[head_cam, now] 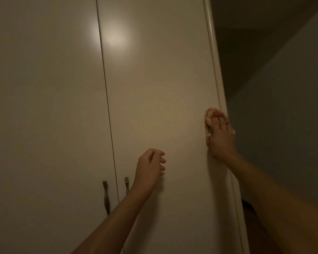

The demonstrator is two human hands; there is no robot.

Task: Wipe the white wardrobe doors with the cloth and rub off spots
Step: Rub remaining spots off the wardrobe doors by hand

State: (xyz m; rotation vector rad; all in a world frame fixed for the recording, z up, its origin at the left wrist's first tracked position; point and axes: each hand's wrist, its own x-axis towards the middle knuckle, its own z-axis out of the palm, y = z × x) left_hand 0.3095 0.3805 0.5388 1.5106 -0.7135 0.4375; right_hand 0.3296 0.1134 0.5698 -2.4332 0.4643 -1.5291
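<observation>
Head view, dim warm light. The cloth (208, 125), pale and bunched, lies pressed against the right wardrobe door (160, 107) at that door's right margin, at about 3 o'clock in the frame. The right hand (221, 136) covers most of the cloth; its grip is clamped on the cloth, fingers (216, 114) pointing toward 12 o'clock and flattened over the fabric, with cloth showing beyond the fingertips and along the hand's left side. The hand sits just beside the vertical edge trim (214, 57) that runs along the door's right border. The right forearm (275, 195) extends from the hand toward 5 o'clock and leaves the frame at the lower right corner.

The left hand (151, 165) is held in front of the same door, lower and toward 6 o'clock from the frame centre, well apart from the cloth. Its grip is loosely curled with the fingers drawn in toward the palm and nothing held; whether it touches the door cannot be told.

The left wardrobe door (44, 107) meets the right door at a thin dark seam. 2 handles flank this seam near 7 o'clock: the left handle (106, 197) and the right handle (126, 182), the latter partly hidden by the left wrist. A round light reflection (110, 36) straddles the seam near 11 o'clock. A darker wall (283, 116) fills the area to the right of the wardrobe.
</observation>
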